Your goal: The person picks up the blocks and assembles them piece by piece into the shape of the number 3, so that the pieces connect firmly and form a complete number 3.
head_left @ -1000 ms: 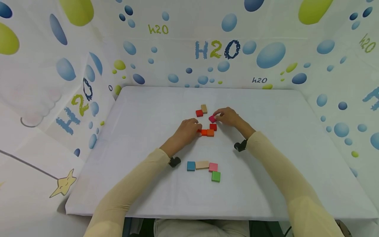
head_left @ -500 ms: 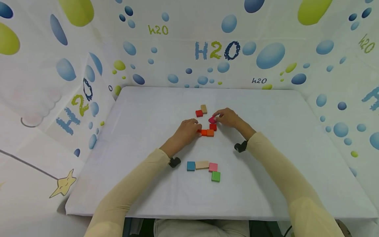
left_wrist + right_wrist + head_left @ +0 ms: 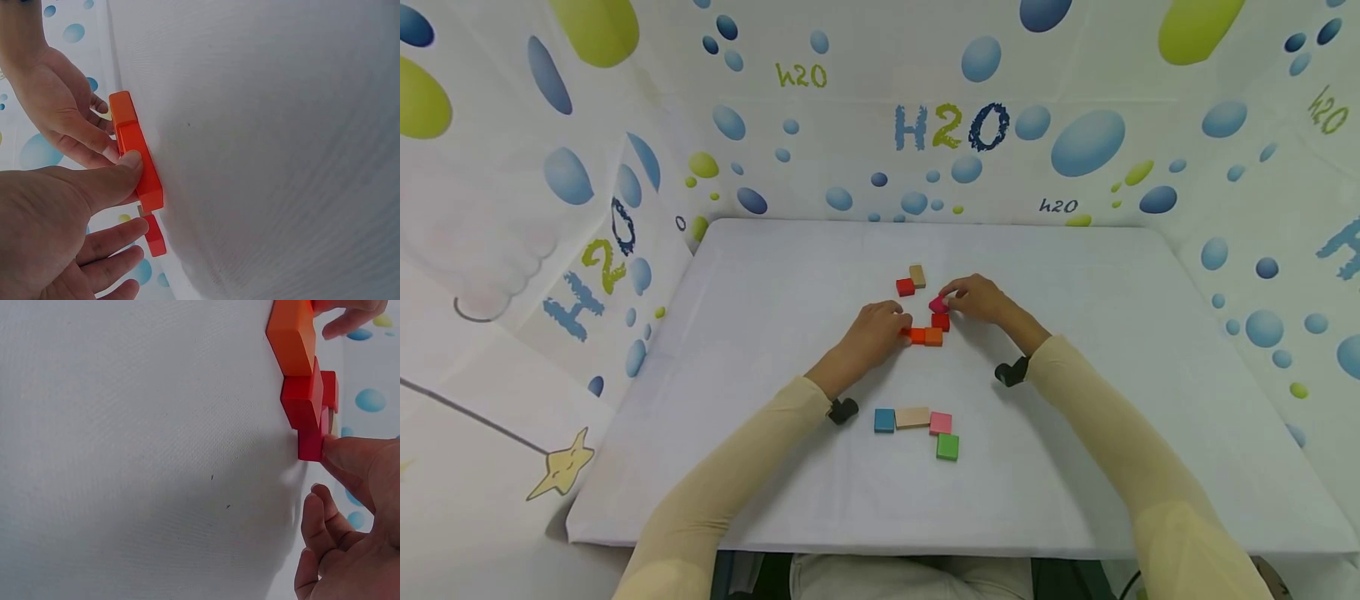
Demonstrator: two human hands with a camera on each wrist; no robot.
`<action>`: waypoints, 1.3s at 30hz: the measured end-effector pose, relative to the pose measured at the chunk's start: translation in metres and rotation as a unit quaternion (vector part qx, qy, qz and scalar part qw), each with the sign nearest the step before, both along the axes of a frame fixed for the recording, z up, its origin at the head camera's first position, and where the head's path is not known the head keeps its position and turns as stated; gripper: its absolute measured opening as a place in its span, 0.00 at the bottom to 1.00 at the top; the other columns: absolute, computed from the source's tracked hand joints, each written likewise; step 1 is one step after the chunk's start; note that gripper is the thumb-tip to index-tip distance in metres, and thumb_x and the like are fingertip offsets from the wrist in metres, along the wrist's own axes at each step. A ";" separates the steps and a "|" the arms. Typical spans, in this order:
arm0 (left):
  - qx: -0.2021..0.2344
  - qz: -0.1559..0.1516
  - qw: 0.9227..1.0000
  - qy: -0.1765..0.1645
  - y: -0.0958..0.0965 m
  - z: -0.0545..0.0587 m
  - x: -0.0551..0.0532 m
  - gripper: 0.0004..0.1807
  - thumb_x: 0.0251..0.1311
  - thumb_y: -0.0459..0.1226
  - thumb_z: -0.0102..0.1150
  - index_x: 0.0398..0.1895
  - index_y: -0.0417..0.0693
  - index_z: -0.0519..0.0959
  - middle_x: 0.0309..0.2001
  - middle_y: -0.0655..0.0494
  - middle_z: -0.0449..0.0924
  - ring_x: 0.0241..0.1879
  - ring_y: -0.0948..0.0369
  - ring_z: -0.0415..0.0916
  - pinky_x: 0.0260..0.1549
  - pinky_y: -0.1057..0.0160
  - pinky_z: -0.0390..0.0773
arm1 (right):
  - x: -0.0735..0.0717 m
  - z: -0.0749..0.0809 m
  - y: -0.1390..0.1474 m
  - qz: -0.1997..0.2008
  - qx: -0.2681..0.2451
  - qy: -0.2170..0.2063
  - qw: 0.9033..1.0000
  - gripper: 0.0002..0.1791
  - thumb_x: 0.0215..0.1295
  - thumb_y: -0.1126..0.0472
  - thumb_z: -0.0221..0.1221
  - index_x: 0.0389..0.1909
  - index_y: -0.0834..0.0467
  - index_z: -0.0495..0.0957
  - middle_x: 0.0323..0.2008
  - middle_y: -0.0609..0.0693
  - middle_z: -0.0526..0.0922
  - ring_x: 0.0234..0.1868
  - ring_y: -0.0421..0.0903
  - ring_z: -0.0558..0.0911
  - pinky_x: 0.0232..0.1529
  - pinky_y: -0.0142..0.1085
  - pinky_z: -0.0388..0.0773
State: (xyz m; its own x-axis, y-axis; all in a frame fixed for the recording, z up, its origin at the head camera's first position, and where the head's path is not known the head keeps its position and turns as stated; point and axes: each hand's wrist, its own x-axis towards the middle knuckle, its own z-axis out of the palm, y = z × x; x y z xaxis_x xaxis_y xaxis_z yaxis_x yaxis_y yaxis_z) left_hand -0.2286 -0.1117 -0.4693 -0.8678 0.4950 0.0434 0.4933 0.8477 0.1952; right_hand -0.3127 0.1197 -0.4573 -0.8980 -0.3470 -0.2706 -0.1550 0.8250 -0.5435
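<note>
My left hand (image 3: pixel 872 329) pinches a red-orange wooden block (image 3: pixel 147 172) between thumb and finger. That block lies end to end with an orange block (image 3: pixel 933 337). A red block (image 3: pixel 941 322) sits just beyond the orange one, at its right. Beyond this, my right hand (image 3: pixel 977 296) pinches a magenta block (image 3: pixel 309 445) between thumb and forefinger, close against the red block. The magenta block's far side is partly covered by fingers in the head view. Its other fingers are loosely curled away from the blocks.
Farther back lie another red block (image 3: pixel 906 287) and a tan block (image 3: pixel 917 276). Nearer the front stands a separate row: a blue block (image 3: pixel 884 420), a tan plank (image 3: pixel 912 417), a pink block (image 3: pixel 940 423) and a green block (image 3: pixel 947 447). All rest on a white-covered table (image 3: pixel 737 292).
My right hand has turned the magenta block slightly and brought it nearer, up to the red block. My left hand stays at the red-orange block.
</note>
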 end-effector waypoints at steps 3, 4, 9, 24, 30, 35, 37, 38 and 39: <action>-0.001 0.001 1.000 0.004 -0.001 -0.001 0.000 0.15 0.72 0.42 0.66 0.57 0.49 0.86 0.62 0.46 0.83 0.68 0.50 0.74 0.72 0.47 0.70 | 0.000 0.000 -0.002 0.004 -0.001 0.002 1.000 0.21 0.79 0.56 0.58 0.68 0.54 0.80 0.61 0.61 0.79 0.59 0.57 0.77 0.58 0.49 0.83; -0.001 0.002 1.000 0.004 -0.002 -0.001 -0.001 0.15 0.72 0.42 0.66 0.57 0.49 0.86 0.62 0.46 0.83 0.68 0.50 0.74 0.73 0.47 0.70 | 0.000 0.000 -0.003 0.005 -0.001 0.002 1.000 0.21 0.79 0.56 0.58 0.68 0.54 0.80 0.61 0.61 0.79 0.59 0.57 0.77 0.58 0.49 0.83; 0.000 0.004 1.000 0.004 -0.004 -0.001 -0.001 0.15 0.72 0.42 0.66 0.57 0.48 0.86 0.62 0.46 0.83 0.68 0.50 0.74 0.73 0.47 0.70 | -0.001 0.000 -0.005 0.007 0.006 0.004 1.000 0.21 0.79 0.55 0.58 0.68 0.54 0.80 0.60 0.61 0.79 0.58 0.57 0.77 0.58 0.49 0.82; 0.007 0.011 1.000 -0.010 -0.007 0.001 0.002 0.14 0.72 0.42 0.67 0.56 0.48 0.85 0.62 0.46 0.82 0.68 0.50 0.74 0.73 0.48 0.69 | -0.019 -0.003 -0.019 -0.010 0.045 0.069 0.997 0.24 0.79 0.49 0.57 0.68 0.55 0.77 0.58 0.61 0.77 0.58 0.57 0.76 0.62 0.63 0.72; 0.000 0.000 1.000 -0.005 -0.004 0.000 0.004 0.15 0.72 0.42 0.67 0.56 0.48 0.85 0.62 0.46 0.82 0.68 0.50 0.74 0.73 0.48 0.69 | -0.027 -0.001 -0.039 -0.015 0.092 0.084 0.992 0.26 0.77 0.47 0.59 0.69 0.54 0.76 0.61 0.60 0.75 0.61 0.57 0.76 0.67 0.66 0.67; 0.005 -0.003 1.000 0.008 -0.002 -0.001 0.003 0.13 0.71 0.41 0.68 0.53 0.48 0.86 0.61 0.46 0.83 0.66 0.51 0.75 0.73 0.48 0.70 | -0.027 0.000 -0.053 -0.028 0.128 0.086 0.988 0.29 0.77 0.43 0.58 0.67 0.59 0.73 0.61 0.62 0.74 0.61 0.59 0.75 0.68 0.65 0.68; 0.004 -0.002 1.000 0.009 -0.001 -0.001 0.003 0.12 0.71 0.41 0.68 0.53 0.48 0.86 0.61 0.47 0.83 0.66 0.51 0.75 0.72 0.49 0.70 | -0.026 0.001 -0.058 -0.036 0.134 0.083 0.987 0.29 0.77 0.43 0.58 0.66 0.60 0.73 0.59 0.62 0.75 0.60 0.59 0.75 0.68 0.65 0.68; 0.001 -0.001 1.000 0.008 -0.001 -0.001 0.002 0.13 0.71 0.41 0.68 0.53 0.48 0.86 0.61 0.47 0.83 0.66 0.51 0.75 0.73 0.49 0.70 | -0.026 0.002 -0.060 -0.041 0.135 0.082 0.987 0.29 0.77 0.43 0.58 0.66 0.61 0.73 0.58 0.62 0.76 0.59 0.59 0.76 0.69 0.65 0.68; -0.001 -0.001 1.000 0.007 -0.001 -0.001 0.002 0.13 0.70 0.41 0.68 0.54 0.48 0.86 0.61 0.47 0.83 0.66 0.51 0.74 0.73 0.49 0.70 | -0.026 0.001 -0.062 -0.046 0.135 0.081 0.986 0.29 0.77 0.43 0.58 0.65 0.61 0.72 0.58 0.62 0.76 0.59 0.59 0.76 0.69 0.65 0.68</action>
State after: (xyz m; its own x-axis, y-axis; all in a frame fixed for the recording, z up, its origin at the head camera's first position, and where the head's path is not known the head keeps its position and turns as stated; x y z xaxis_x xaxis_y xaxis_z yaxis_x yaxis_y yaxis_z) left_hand -0.2266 -0.1129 -0.4704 -0.8660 0.4971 0.0543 0.4978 0.8469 0.1869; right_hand -0.3388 0.0578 -0.4559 -0.9614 -0.1963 -0.1927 -0.1390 0.9512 -0.2754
